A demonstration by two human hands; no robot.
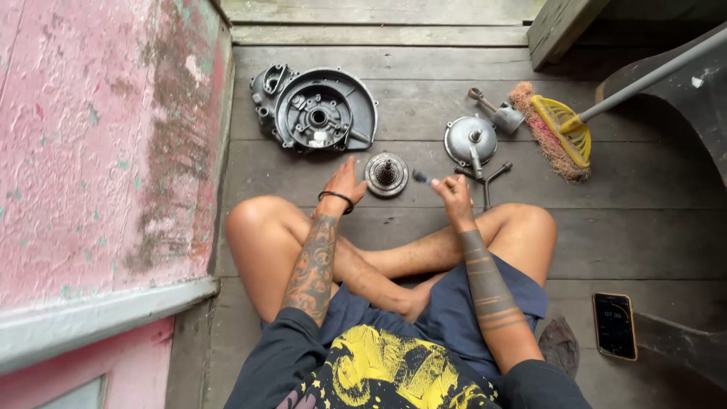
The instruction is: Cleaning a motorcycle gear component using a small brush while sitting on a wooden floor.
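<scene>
Left hand (344,184), fingers spread, touches the round toothed metal clutch hub (386,174) on the grey plank floor (606,220). Right hand (454,191) pinches a small dark-tipped tool (422,179), its axis pointing left at the hub.

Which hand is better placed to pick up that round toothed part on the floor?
Left. The left hand rests right beside the round toothed part, fingers almost touching its rim, and looks empty. The right hand lies farther away and already holds a small tool.
</scene>
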